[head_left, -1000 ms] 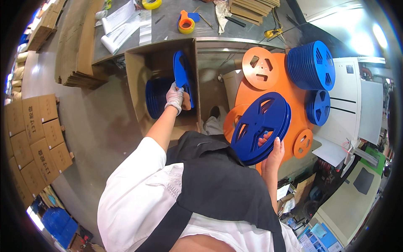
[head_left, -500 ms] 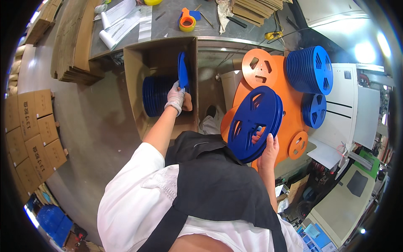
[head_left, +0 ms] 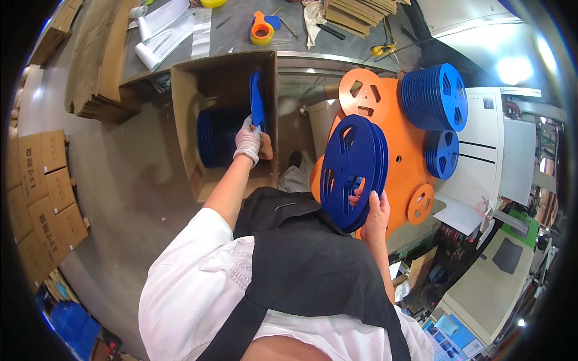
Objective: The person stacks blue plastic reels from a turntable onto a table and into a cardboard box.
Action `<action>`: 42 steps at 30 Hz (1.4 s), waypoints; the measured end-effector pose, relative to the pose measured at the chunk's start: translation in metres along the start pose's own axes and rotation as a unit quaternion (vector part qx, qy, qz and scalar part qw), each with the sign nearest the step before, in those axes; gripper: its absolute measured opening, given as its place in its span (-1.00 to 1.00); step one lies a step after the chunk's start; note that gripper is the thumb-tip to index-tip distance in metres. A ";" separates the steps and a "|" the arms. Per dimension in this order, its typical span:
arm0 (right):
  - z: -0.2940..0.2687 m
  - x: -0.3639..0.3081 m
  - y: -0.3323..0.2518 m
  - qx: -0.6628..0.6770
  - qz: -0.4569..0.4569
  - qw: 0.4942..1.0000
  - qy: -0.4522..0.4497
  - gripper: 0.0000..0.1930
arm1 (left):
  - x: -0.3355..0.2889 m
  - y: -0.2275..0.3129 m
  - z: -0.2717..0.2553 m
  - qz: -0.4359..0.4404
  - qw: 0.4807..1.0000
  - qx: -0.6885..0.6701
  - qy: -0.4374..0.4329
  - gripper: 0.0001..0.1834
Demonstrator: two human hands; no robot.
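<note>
My left hand point(head_left: 248, 143), in a pale glove with some bare fingertips showing, reaches into an open cardboard box point(head_left: 224, 67). It grips a blue reel point(head_left: 257, 99) standing on edge by the box's right wall. More blue reels point(head_left: 218, 137) stand in a row on the left inside the box, partly in shadow. On the right, my right hand point(head_left: 374, 213) is closed on the rim of a small stack of blue reels point(head_left: 348, 183), its fingers partly showing through a cut-out. The stack is tilted nearly upright in front of my apron.
An orange stand point(head_left: 392, 135) with an orange reel point(head_left: 363, 94) holds a large blue reel stack point(head_left: 430, 96) and a smaller one point(head_left: 442, 154). A metal table point(head_left: 232, 37) beyond carries a tape dispenser point(head_left: 261, 29) and papers. Cartons point(head_left: 45, 198) are piled at left.
The reels in my right hand have turned a little more upright. My left hand stays in the box on its reel. The whole view has shifted slightly.
</note>
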State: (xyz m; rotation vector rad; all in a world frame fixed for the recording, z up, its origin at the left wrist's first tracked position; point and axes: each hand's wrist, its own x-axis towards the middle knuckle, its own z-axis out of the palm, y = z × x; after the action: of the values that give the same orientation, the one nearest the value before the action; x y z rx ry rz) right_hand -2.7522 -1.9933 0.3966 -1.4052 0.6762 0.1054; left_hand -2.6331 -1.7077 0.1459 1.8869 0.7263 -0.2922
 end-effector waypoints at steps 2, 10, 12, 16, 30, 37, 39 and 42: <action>-0.002 -0.001 0.000 0.001 -0.001 1.000 0.005 -0.78 | 0.010 -0.014 0.006 0.013 1.000 0.008 0.006 -0.56; -0.010 0.002 0.003 0.007 0.001 0.999 0.037 -0.78 | 0.016 -0.016 0.011 -0.038 0.999 -0.010 -0.025 -0.41; -0.007 0.003 0.002 0.005 -0.006 0.999 0.048 -0.78 | 0.030 -0.054 0.019 -0.020 0.999 -0.024 -0.020 -0.37; -0.015 0.010 0.009 0.013 -0.069 0.993 0.099 -0.77 | 0.010 -0.049 -0.004 -0.047 0.997 -0.001 -0.056 -0.33; -0.016 0.027 -0.027 0.335 -0.026 0.941 -0.047 -0.54 | -0.104 -0.017 -0.099 0.246 0.953 0.173 -0.037 -0.26; -0.003 0.020 -0.021 0.421 0.015 0.899 -0.123 -0.53 | -0.131 0.045 -0.117 0.555 0.788 0.264 -0.025 -0.20; -0.001 0.020 -0.020 0.423 0.026 0.897 -0.125 -0.53 | -0.138 0.047 -0.119 0.564 0.781 0.266 -0.034 -0.24; 0.003 0.019 -0.019 0.426 0.029 0.897 -0.117 -0.53 | -0.145 0.052 -0.123 0.582 0.767 0.267 -0.045 -0.40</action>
State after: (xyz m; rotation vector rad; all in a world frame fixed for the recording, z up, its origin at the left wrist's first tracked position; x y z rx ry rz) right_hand -2.7270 -1.9997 0.4034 -0.5123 0.4658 0.0150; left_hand -2.7309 -1.6624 0.3107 2.4596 -0.7577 0.2530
